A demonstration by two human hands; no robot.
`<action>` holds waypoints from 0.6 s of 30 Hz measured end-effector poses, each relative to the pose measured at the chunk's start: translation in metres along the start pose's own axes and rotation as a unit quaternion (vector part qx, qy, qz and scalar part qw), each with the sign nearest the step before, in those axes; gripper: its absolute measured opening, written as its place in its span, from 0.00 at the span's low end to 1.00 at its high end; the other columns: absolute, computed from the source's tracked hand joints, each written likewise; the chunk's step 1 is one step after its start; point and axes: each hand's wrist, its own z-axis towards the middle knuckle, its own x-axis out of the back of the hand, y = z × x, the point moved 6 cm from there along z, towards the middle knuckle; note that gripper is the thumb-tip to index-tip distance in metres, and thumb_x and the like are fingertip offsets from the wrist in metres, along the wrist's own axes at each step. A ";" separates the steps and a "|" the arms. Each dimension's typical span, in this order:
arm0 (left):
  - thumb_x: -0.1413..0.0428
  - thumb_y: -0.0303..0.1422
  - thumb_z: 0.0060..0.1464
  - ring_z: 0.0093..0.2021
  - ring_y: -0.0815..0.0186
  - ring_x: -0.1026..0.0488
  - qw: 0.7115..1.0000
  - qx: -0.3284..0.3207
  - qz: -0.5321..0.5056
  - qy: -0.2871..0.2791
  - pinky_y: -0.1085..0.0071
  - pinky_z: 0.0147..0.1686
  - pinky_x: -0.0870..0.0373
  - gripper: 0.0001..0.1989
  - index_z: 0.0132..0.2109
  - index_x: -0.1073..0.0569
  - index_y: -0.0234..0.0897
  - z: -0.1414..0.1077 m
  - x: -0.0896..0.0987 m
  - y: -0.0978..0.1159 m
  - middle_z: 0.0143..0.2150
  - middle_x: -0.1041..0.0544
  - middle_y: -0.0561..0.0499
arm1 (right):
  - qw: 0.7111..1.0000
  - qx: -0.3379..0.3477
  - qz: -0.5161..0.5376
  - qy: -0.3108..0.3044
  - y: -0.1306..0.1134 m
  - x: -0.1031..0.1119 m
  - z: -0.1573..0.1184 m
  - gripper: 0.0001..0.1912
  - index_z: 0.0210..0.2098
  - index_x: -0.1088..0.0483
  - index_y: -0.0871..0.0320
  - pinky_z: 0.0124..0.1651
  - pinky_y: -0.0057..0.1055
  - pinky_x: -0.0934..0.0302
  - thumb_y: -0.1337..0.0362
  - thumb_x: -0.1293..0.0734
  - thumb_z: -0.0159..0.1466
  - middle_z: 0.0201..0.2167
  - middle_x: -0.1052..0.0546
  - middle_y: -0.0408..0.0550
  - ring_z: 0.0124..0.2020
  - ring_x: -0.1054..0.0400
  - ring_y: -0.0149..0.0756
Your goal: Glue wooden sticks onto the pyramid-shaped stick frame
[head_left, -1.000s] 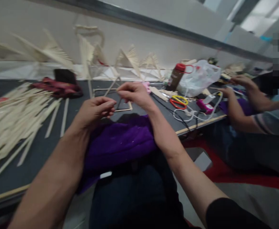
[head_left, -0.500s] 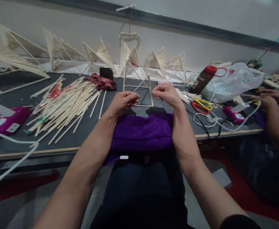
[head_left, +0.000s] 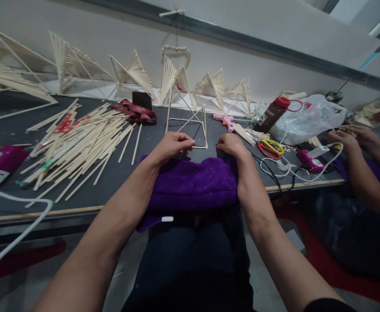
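Note:
My left hand (head_left: pixel 176 145) is at the near side of a small frame of wooden sticks (head_left: pixel 204 123), its thumb and fingers pinched together. Whatever may be between those fingertips is too small to make out. To the right, my right hand (head_left: pixel 231 144) is low over the table with its fingers curled in and their tips hidden. Both wrists lie by a purple cloth bundle (head_left: pixel 194 182) at the table's edge. A pink glue gun (head_left: pixel 226 121) lies just beyond my right hand.
Loose wooden sticks (head_left: pixel 89 147) are heaped on the left. Scissors (head_left: pixel 269 149), a brown bottle (head_left: pixel 274 115), a plastic bag (head_left: pixel 310 119) and cables are on the right. Twisted stick models (head_left: pixel 134 76) line the wall. Another person's hands (head_left: pixel 352 138) work at far right.
My right hand has come down toward the table, and the pink glue gun behind it now shows. My left hand has lowered slightly. The view has shifted a little to the right.

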 end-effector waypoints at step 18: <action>0.37 0.37 0.46 0.21 0.73 0.34 0.999 0.017 -0.012 0.045 0.75 0.19 0.43 0.10 0.29 0.23 0.34 0.000 0.008 -0.002 0.25 0.25 0.49 | 0.891 0.024 0.417 0.177 0.020 0.014 0.004 0.11 0.33 0.28 0.62 0.23 0.24 0.43 0.66 0.36 0.50 0.24 0.28 0.41 0.21 0.35 0.27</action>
